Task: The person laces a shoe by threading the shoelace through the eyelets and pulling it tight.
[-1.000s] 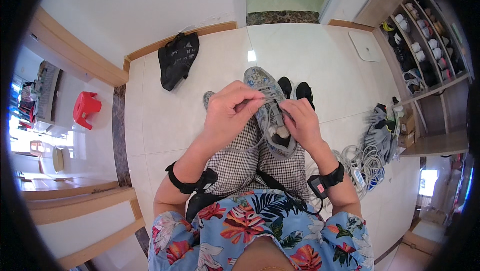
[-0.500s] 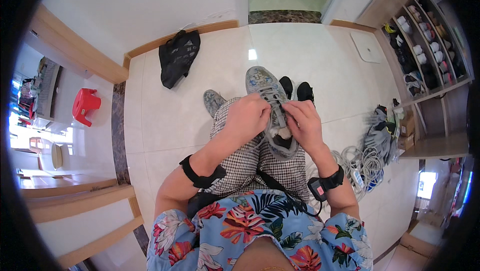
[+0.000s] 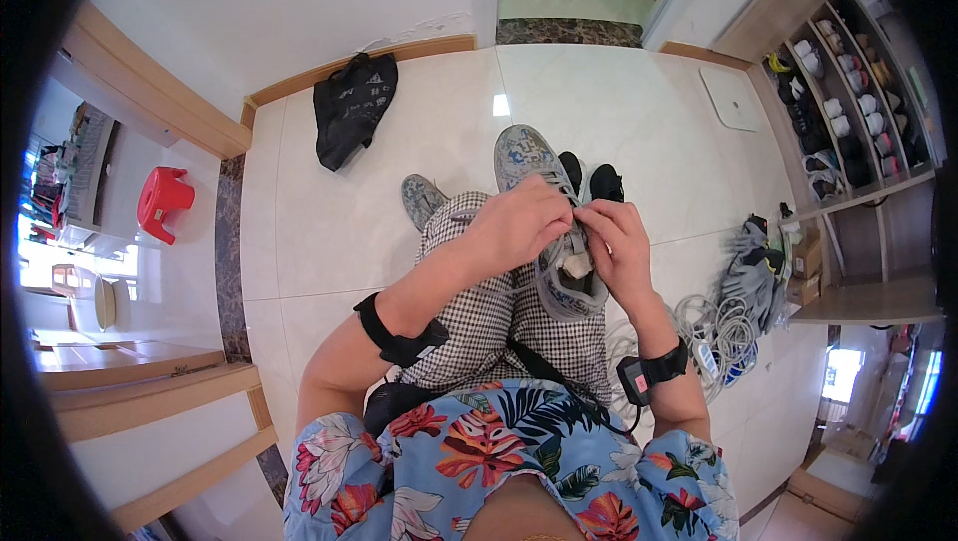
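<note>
A grey camouflage-patterned sneaker (image 3: 523, 150) rests over my checked trousers (image 3: 461, 316), toe pointing away and opening toward me. Something whitish shows inside its opening. Over the laces, my left hand (image 3: 524, 224) is closed in a pinch, and my right hand (image 3: 619, 247) pinches close beside it on the right side. The fingertips of both nearly meet at a shoelace (image 3: 577, 210), much of which the fingers hide. A matching sneaker (image 3: 423, 200) is partly hidden behind my left trouser leg. A pair of black shoes (image 3: 606, 183) stands just beyond the right hand.
A black bag (image 3: 354, 112) lies on the tiled floor at the far left, with a red stool (image 3: 165, 204) further left. At right are a coiled grey cable (image 3: 714, 341), grey gloves (image 3: 750, 276), a white flat scale (image 3: 728, 99) and an open shoe cabinet (image 3: 848, 102).
My left hand has moved right across the laces, closer to the right hand. The right hand has shifted slightly right. The sneaker has tilted a little.
</note>
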Demonstrator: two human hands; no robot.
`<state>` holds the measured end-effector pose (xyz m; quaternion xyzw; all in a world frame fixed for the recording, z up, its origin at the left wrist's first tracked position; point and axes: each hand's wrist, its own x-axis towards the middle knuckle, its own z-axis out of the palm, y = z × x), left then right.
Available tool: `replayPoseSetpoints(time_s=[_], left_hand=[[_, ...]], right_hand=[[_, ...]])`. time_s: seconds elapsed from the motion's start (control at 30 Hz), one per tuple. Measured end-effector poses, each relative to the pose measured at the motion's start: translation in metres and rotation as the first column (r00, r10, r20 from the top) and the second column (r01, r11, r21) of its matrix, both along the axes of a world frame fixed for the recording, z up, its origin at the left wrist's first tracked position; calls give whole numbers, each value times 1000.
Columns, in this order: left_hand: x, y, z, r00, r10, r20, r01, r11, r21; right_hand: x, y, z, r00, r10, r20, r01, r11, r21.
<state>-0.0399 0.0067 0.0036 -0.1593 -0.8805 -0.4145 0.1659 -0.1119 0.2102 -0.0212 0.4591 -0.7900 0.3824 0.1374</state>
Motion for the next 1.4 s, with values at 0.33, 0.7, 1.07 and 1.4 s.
replayPoseSetpoints(time_s=[0.33, 0.7, 1.07, 1.4], left_hand=[[35, -11, -17, 965, 148, 217, -191, 963, 189], [33, 7, -23, 954, 253, 158, -293, 894, 339], [43, 17, -32, 941, 324, 95, -334, 861, 383], [37, 29, -44, 926, 373, 66, -362, 818, 447]], right_hand=[[0, 1, 12, 998, 1, 65, -11, 989, 145], [27, -13, 33, 988, -150, -24, 140, 836, 530], [31, -12, 19, 995, -93, -47, 103, 944, 314], [13, -26, 32, 971, 24, -239, 47, 956, 289]])
